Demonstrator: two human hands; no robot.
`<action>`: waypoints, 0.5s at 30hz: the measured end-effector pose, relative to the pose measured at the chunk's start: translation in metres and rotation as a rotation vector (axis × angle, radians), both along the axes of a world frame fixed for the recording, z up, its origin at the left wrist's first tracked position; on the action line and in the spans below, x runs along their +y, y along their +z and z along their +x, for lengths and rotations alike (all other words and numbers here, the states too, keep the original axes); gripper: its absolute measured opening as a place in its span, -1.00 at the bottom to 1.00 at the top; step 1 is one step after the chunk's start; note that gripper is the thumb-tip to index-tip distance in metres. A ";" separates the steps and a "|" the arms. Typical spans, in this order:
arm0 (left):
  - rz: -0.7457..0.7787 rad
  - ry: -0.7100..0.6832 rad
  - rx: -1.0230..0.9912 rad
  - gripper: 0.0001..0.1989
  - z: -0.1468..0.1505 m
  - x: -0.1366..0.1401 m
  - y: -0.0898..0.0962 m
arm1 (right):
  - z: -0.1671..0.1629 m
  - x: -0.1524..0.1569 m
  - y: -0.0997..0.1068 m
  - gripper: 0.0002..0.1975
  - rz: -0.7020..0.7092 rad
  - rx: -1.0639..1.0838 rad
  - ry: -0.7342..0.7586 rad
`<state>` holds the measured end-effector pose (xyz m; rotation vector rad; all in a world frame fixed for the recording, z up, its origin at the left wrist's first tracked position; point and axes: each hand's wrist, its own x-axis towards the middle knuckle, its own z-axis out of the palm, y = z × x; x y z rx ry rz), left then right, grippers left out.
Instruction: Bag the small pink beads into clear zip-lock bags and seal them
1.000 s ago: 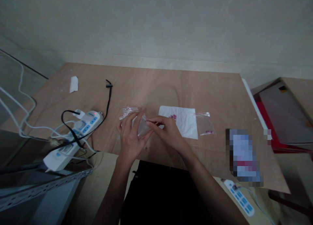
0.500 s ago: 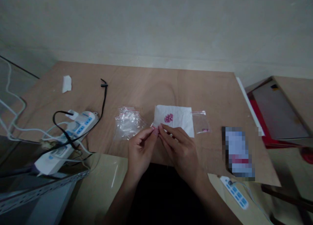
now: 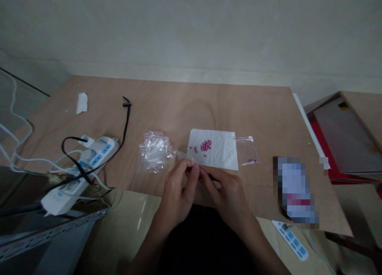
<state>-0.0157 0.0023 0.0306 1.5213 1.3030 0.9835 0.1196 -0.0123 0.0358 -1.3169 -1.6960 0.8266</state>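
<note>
My left hand (image 3: 181, 185) and my right hand (image 3: 224, 187) meet at the table's near side, both closed in a pinch with their fingertips close together. Between them is a small clear zip bag (image 3: 182, 155), mostly hidden by the fingers. Just beyond my hands lies a white paper sheet (image 3: 223, 147) with a cluster of small pink beads (image 3: 205, 145) on it and a few strays to the left. A pile of clear zip bags (image 3: 156, 151) is left of the sheet. Right of it lies another zip bag (image 3: 249, 149) with a few pink beads in its lower corner.
A white power strip (image 3: 80, 175) with tangled cables sits at the table's left. A blurred-out phone-like object (image 3: 295, 191) lies at the right edge. A white scrap (image 3: 82, 103) is at the back left. Below the right edge is another power strip (image 3: 291, 240).
My hands have moved slightly towards me, off the paper sheet's near edge. Stray pink beads left of and below the cluster now show. The view has shifted a little.
</note>
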 end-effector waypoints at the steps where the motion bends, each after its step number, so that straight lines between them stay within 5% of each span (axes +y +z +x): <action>1: 0.029 -0.048 0.092 -0.81 -0.001 -0.001 0.001 | 0.003 0.001 -0.002 -0.75 0.005 -0.040 0.009; 8: -0.007 -0.223 0.396 -0.88 0.000 -0.006 0.011 | 0.025 0.001 -0.016 -0.83 0.240 -0.369 -0.286; 15: 0.002 -0.169 0.419 -0.82 0.006 -0.007 0.018 | 0.028 -0.004 -0.008 -0.81 0.070 -0.188 0.112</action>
